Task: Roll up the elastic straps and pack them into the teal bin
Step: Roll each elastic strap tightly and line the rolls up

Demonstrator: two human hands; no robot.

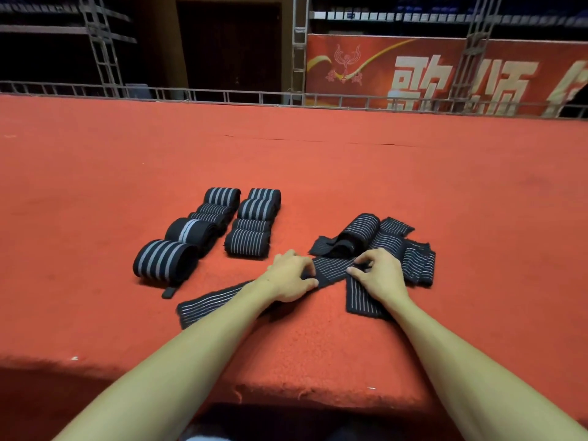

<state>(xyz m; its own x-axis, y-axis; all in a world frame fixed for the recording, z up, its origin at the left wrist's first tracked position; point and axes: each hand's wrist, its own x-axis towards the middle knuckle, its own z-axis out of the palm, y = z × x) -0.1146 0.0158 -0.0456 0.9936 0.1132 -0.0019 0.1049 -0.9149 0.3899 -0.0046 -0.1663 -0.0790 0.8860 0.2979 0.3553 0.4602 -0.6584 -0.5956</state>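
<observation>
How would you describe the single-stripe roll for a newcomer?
On the red carpet, two columns of rolls lie beyond the left hand. The single-stripe roll is second nearest in the left column: one broad grey band, while neighbours carry several stripes.

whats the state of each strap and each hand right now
left hand, fingers curled on the flat strap
right hand, pinching the same strap's end
flat strap, unrolled, lying on the red carpet
rolled straps, rolled up, set in two rows
part-rolled strap, half rolled, on the loose straps
loose straps, unrolled, overlapping in a pile
</observation>
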